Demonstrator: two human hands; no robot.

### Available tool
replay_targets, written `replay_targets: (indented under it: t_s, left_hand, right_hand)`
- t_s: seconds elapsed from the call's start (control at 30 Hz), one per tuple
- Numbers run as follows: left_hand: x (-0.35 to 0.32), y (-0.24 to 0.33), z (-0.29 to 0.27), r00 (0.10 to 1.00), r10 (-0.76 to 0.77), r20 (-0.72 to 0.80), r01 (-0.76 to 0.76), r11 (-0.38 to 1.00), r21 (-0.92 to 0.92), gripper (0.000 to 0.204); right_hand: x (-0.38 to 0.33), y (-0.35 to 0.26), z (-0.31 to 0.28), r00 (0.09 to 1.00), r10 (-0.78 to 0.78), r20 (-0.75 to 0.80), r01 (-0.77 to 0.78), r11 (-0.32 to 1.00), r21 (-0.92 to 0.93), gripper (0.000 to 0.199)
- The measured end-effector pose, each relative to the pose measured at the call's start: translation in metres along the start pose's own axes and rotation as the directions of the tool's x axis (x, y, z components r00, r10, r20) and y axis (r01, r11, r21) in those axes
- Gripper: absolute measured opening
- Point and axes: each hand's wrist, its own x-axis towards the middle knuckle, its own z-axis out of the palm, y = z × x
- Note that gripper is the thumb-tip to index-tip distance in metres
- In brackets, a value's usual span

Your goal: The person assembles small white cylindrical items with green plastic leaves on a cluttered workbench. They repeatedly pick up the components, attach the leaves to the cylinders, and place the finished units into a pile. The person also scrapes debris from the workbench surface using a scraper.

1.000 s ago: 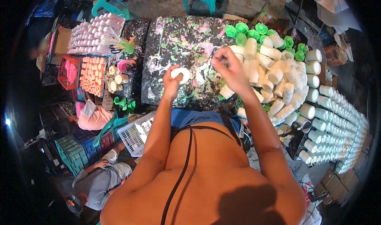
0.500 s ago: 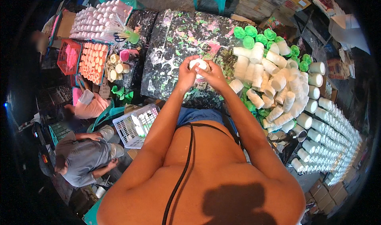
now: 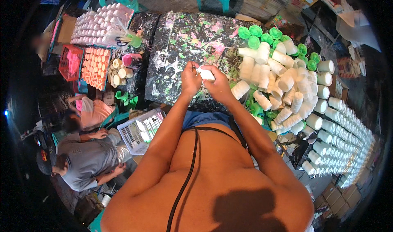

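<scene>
Over the near part of a dark, paint-spattered table [image 3: 163, 74], a small white, wax-like piece [image 3: 206, 73] is between my two hands. My right hand [image 3: 219, 86] grips its right side, with the thumb pressed on the near face. The fingers of my left hand [image 3: 190, 82] are curled in a pinch at its left end. My fingers cover part of the piece, so its full shape is hidden. Right of my hands lies a heap of cream-white cylinders [image 3: 262, 74], with green cup-shaped pieces [image 3: 254, 42] along its far edge.
White cylinders in rows [image 3: 323, 138] stand at the far right. On the left are a tray of white rounded pieces [image 3: 96, 25], orange-rimmed pieces [image 3: 95, 66], a red basket [image 3: 67, 62], and scissors [image 3: 121, 41] beside a green cup [image 3: 135, 41]. A white crate [image 3: 129, 140] stands near a seated person [image 3: 88, 162].
The white piece has turned from a round face to a longer, tilted shape. My left hand has shifted to its left end; my right hand has moved slightly nearer my body.
</scene>
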Motion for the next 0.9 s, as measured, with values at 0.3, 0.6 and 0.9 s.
replay_targets:
  t_s: [0.3,0.6,0.9]
  left_hand:
    - [0.012,-0.036,0.036,0.876,0.056,0.479,0.334,0.645,-0.687,0.044]
    - [-0.003,-0.018,0.019,0.774,0.180,0.607,0.469,0.480,-0.741,0.058]
    - [0.009,-0.050,0.032,0.787,0.102,0.608,0.407,0.654,-0.638,0.059]
  right_hand:
    - [0.015,0.011,-0.025,0.970,-0.189,-0.152,0.120,0.919,-0.376,0.034]
    - [0.022,0.030,-0.034,0.951,-0.260,-0.167,0.122,0.813,-0.570,0.028]
    - [-0.012,0.050,-0.033,0.963,-0.057,-0.263,-0.101,0.829,-0.551,0.033]
